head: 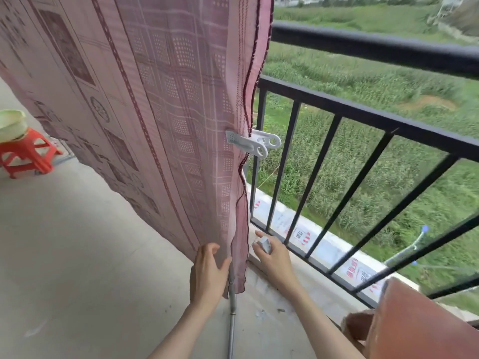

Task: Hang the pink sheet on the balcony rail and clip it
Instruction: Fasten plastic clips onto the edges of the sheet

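Note:
The pink patterned sheet [134, 99] hangs down from above and covers the left half of the view in front of the black balcony rail [375, 46]. A white clip [252, 143] is clamped on the sheet's right hem at mid height. My left hand [208, 273] grips the sheet's lower right edge, thumb on the fabric. Just right of that hem, near the sill, my right hand [272, 255] is closed around a second white clip [265, 244]. How the sheet rests on the top rail is hidden.
Black vertical bars [321, 187] run along the right over a concrete sill. A thin metal pole [231, 327] stands below the sheet's corner. A red stool [28, 154] with a pale basin sits far left. A terracotta pot [420, 322] fills the lower right.

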